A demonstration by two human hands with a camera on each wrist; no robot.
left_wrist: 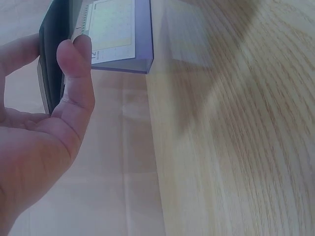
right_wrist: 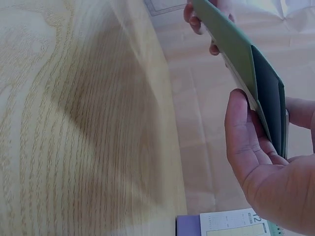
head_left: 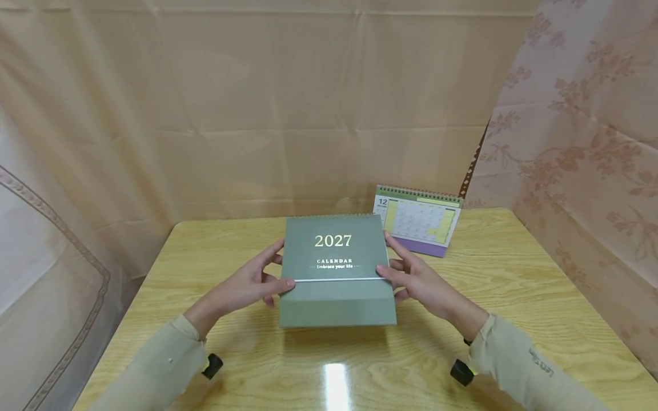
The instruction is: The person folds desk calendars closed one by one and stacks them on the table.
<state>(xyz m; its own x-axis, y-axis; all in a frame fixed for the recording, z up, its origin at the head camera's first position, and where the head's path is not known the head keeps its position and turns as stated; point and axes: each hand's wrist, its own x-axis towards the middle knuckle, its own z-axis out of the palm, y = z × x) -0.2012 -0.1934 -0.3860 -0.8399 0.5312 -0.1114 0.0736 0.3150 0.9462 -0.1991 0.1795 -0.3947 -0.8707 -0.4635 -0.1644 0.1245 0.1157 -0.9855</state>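
A green desk calendar (head_left: pixel 334 297) marked 2027 is held between both hands, its front face turned up toward the head camera. At its left edge my left hand (head_left: pixel 255 278) grips with the thumb on the front and fingers behind. On the opposite edge my right hand (head_left: pixel 418 279) holds it the same way. In the right wrist view the green calendar (right_wrist: pixel 241 54) is raised off the table, with a dark gap between its panels. The left wrist view shows its dark edge (left_wrist: pixel 51 64) between thumb and fingers.
Behind and to the right, a second desk calendar (head_left: pixel 418 220) with a purple base and yellow-white page stands on the wooden table (head_left: pixel 231 371). A beige curtain (head_left: pixel 257 114) hangs along the back, and a floral cloth (head_left: pixel 591 142) hangs at the right.
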